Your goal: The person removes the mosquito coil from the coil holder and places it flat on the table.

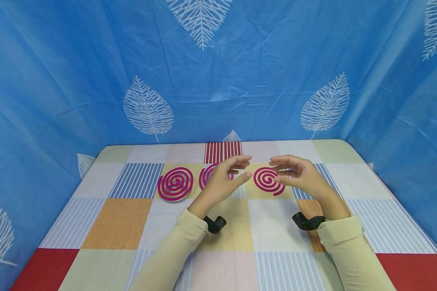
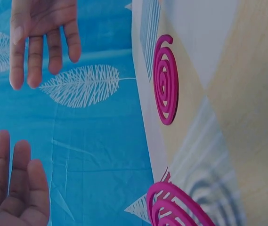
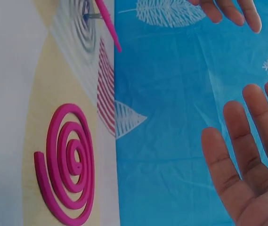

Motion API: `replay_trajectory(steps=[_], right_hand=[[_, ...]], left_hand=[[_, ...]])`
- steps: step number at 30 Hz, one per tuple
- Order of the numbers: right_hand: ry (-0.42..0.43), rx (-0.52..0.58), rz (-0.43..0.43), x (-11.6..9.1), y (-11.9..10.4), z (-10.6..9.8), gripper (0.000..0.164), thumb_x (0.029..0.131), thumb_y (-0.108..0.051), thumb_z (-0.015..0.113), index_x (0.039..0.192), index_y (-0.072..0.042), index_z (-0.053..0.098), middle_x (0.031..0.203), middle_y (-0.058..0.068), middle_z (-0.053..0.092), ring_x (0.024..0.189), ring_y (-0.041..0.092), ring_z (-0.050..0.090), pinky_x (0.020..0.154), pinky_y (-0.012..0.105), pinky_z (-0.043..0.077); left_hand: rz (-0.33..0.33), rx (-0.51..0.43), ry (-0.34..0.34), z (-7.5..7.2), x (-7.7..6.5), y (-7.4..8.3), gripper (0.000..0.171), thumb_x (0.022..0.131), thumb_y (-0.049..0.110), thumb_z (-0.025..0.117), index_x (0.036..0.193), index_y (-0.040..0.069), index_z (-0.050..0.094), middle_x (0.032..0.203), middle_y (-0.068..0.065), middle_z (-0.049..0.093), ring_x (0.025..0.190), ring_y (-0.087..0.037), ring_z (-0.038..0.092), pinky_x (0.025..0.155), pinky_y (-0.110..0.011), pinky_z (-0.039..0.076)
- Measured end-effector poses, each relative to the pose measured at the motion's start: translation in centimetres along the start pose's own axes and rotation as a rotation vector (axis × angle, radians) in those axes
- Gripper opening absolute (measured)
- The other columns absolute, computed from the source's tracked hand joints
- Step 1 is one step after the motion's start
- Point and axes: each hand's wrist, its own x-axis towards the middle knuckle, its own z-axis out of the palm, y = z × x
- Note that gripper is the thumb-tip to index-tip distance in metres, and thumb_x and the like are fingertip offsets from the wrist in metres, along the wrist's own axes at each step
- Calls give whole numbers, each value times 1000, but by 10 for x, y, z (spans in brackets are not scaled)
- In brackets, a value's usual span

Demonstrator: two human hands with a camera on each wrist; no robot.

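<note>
Three magenta mosquito coils lie in a row along the far part of the table. The left coil [image 1: 175, 184] and the middle coil [image 1: 203, 178] sit raised, casting spiral shadows; a small metal stand [image 3: 93, 16] shows beneath the middle one in the right wrist view. Flat on the cloth is the right coil [image 1: 266, 180]. My left hand [image 1: 223, 180] hovers empty, partly hiding the middle coil. Facing it, my right hand [image 1: 298, 173] hangs over the right edge of the right coil, also empty, fingers loosely bent.
A patchwork cloth [image 1: 225, 266] covers the table. Blue curtains [image 1: 236, 72] with white leaf prints enclose the back and both sides. Black bands with camera mounts are on the left wrist [image 1: 215, 225] and right wrist [image 1: 307, 222].
</note>
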Motion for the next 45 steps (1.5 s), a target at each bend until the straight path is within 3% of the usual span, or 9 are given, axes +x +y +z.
replay_trajectory(steps=[3, 7, 11, 16, 18, 23, 30, 40, 45], right_hand=[[-15, -20, -20, 0, -3, 2, 44, 96, 9, 74, 138, 12, 64, 131, 22, 71, 112, 9, 69, 97, 20, 56], [-34, -31, -47, 1, -6, 5, 43, 94, 13, 73, 136, 12, 65, 129, 32, 68, 111, 6, 68, 96, 20, 56], [-54, -24, -59, 1, -10, 7, 42, 93, 12, 75, 135, 11, 66, 129, 29, 70, 112, 7, 68, 96, 21, 56], [-88, -20, -69, 1, -16, 10, 42, 94, 7, 77, 134, 12, 66, 127, 4, 74, 113, 9, 69, 97, 22, 56], [-100, -28, -69, 1, -18, 11, 42, 95, 6, 78, 135, 12, 66, 127, 5, 74, 113, 9, 69, 97, 22, 57], [-122, -24, -64, 2, -21, 15, 42, 95, 6, 76, 136, 11, 66, 127, 29, 70, 114, 16, 70, 97, 22, 56], [-146, -17, -48, 5, -21, 21, 41, 96, 6, 75, 136, 9, 67, 126, 29, 70, 114, 15, 70, 98, 23, 56], [-182, -19, -20, 12, -21, 29, 43, 96, 4, 77, 138, 8, 66, 129, 25, 71, 116, 30, 71, 100, 25, 56], [-212, 9, -15, 17, -18, 35, 44, 95, 6, 76, 138, 11, 65, 127, 28, 71, 112, 18, 72, 98, 25, 57]], left_hand=[[16, 9, 13, -4, -4, 0, 43, 103, 11, 73, 144, 3, 65, 136, -15, 71, 129, -31, 65, 109, -44, 53], [36, 29, 37, -9, -10, -2, 42, 101, 8, 75, 142, 3, 68, 137, -14, 71, 131, -28, 65, 107, -45, 54], [42, 45, 47, -13, -14, -5, 42, 100, 8, 76, 141, 2, 68, 136, -14, 72, 130, -28, 66, 107, -43, 54], [31, 41, 35, -18, -19, -7, 43, 102, 11, 74, 143, 3, 67, 137, -12, 72, 131, -26, 65, 108, -42, 53], [25, 46, 30, -20, -21, -7, 43, 102, 12, 74, 144, 5, 67, 138, -10, 72, 131, -24, 65, 108, -42, 53], [26, 60, 31, -25, -27, -7, 43, 103, 13, 75, 145, 7, 67, 136, -10, 72, 130, -24, 66, 110, -42, 53], [26, 59, 72, -32, -34, -7, 42, 101, 9, 77, 141, 3, 68, 132, -13, 73, 126, -29, 67, 107, -47, 55], [54, 44, 102, -41, -44, -13, 42, 101, 6, 76, 141, 2, 67, 131, -20, 72, 125, -35, 67, 105, -50, 55], [56, 37, 107, -44, -49, -14, 41, 99, 3, 76, 139, -1, 67, 131, -19, 72, 125, -37, 67, 104, -50, 56]])
